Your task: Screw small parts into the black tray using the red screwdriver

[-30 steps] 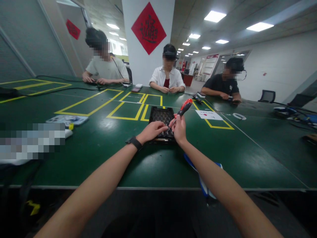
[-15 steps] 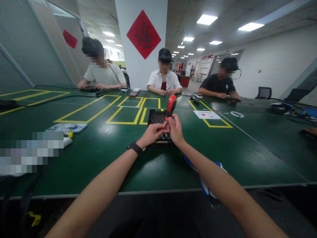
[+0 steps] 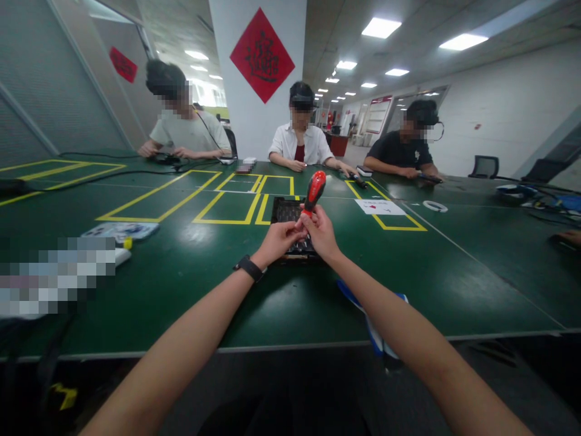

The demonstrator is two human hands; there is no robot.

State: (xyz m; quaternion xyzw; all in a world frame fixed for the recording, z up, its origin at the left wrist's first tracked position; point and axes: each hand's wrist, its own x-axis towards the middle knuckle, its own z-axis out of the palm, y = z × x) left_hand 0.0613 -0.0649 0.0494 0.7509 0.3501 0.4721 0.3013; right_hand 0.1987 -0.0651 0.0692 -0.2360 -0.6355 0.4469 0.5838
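My right hand point(image 3: 323, 234) is closed around a screwdriver with a red and black handle point(image 3: 314, 190), its handle pointing up and away from me. My left hand point(image 3: 278, 240), with a black watch on the wrist, has its fingers pinched at the lower end of the screwdriver, right against the right hand. What the fingertips pinch is hidden. Both hands hover over the near edge of a black tray of small bits point(image 3: 288, 213) lying on the green table point(image 3: 181, 266).
Three people sit at the far side of the table, hands on small items. Yellow tape rectangles point(image 3: 227, 203) mark the tabletop. A white paper sheet point(image 3: 379, 207) and a tape roll point(image 3: 436, 206) lie to the right, a blue-and-white object point(image 3: 370, 327) under my right forearm.
The screwdriver handle swung from leaning right to nearly upright. Both hands rose slightly and closed together at the tool's lower end.
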